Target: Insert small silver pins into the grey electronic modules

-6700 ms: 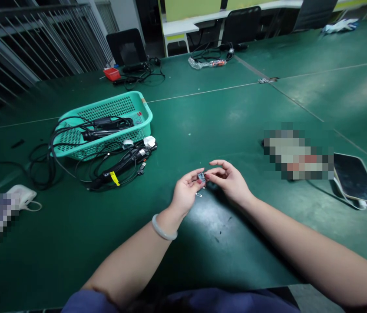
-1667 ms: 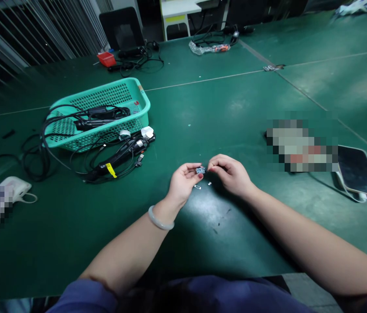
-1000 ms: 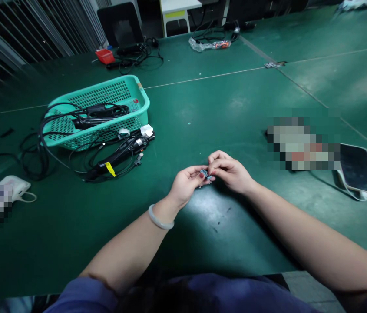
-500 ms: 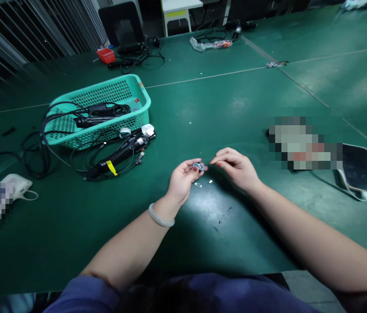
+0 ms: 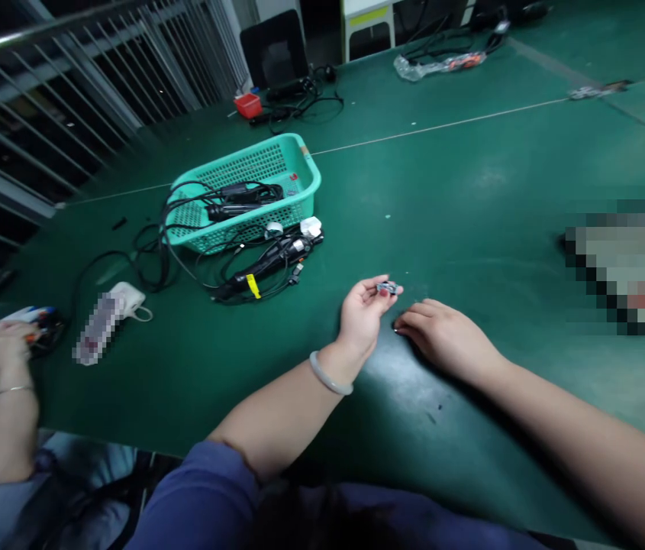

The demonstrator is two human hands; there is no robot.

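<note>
My left hand [image 5: 361, 315], palm up and with a pale bangle on its wrist, pinches a small grey and clear part [image 5: 389, 288] between thumb and fingers. Its exact kind is too small to make out. Lower and to the right, my right hand [image 5: 442, 336] rests its bunched fingertips at the green tabletop [image 5: 499, 244]. A tiny bright spot shows at those fingertips; what they pinch, if anything, is mostly hidden. The two hands are a short way apart.
A turquoise basket [image 5: 245, 221] holds black corded tools. Beside it lies a black corded device [image 5: 268, 263] with a yellow tag. A blurred-out object [image 5: 631, 260] lies at right. At far left, a co-worker's hands [image 5: 7, 344] handle something dark.
The view has swung left, bringing the co-worker into sight. My right hand has come down to the table, where two small pale pieces lay before; they no longer show.
</note>
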